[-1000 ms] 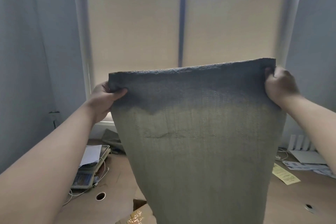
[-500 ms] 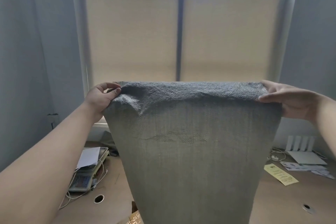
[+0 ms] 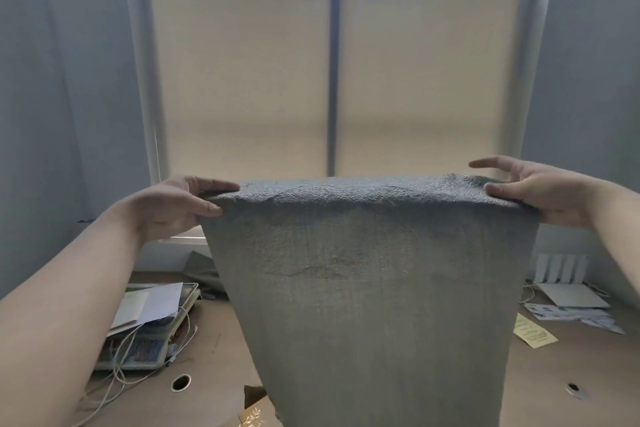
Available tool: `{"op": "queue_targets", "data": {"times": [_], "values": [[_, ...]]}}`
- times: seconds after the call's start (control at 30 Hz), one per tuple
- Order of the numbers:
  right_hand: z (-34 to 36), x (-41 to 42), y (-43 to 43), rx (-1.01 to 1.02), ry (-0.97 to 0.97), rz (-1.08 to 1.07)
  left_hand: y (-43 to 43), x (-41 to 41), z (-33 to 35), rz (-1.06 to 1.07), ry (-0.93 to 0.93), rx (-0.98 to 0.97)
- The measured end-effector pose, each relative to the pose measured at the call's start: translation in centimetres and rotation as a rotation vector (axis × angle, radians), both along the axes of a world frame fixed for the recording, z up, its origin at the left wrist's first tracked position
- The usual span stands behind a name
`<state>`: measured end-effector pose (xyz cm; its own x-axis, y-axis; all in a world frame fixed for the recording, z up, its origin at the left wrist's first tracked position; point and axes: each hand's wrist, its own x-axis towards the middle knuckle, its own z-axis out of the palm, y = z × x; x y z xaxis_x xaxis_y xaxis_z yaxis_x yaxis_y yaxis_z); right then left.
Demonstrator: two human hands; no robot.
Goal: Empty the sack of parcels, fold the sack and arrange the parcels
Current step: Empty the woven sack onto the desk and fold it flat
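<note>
Holding grey woven sack (image 3: 374, 288) up before window blind (image 3: 242, 80), above brown table (image 3: 214, 340), with left hand (image 3: 169, 208) pinching top-left corner between thumb and fingers, right hand (image 3: 543, 194) clamping top-right corner under thumb, index finger stretched free, rest hanging straight down.

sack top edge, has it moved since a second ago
Yes, downward. The sack had its top edge well up the window blind; now that edge sits about level with the blind's bottom.

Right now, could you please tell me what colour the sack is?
Grey-green woven sack, clearest in head view.
</note>
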<state>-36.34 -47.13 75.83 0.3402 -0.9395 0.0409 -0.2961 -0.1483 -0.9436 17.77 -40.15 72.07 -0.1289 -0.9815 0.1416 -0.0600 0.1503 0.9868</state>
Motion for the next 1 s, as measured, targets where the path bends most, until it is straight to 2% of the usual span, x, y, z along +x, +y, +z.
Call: {"op": "queue_targets", "data": {"times": [0.13,0.3,0.37,0.57,0.73,0.87,1.0], "values": [[0.4,-0.7,0.3,0.044,-0.166,0.099,-0.2,0.0,-0.2,0.136,0.008,-0.008],[0.1,-1.1,0.0,0.042,-0.106,0.086,-0.5,0.6,-0.8,0.241,-0.032,0.026],[-0.1,-0.8,-0.1,-0.018,-0.089,0.064,-0.6,0.5,-1.1,0.295,-0.044,-0.004],[-0.3,0.2,-0.7,-0.201,-0.110,-0.016,-0.8,-0.1,-1.4,0.318,0.091,-0.047],[-0.3,0.6,-0.2,-0.277,-0.072,-0.047,-1.0,-0.7,-1.6,0.407,0.005,-0.145],[-0.8,0.4,-0.6,-0.438,0.008,-0.137,-1.6,-0.7,-1.6,0.571,-0.134,-0.282],[-1.0,0.6,-0.9,-0.544,-0.052,-0.201,-2.0,-0.8,-1.5,0.626,-0.124,-0.424]]}}
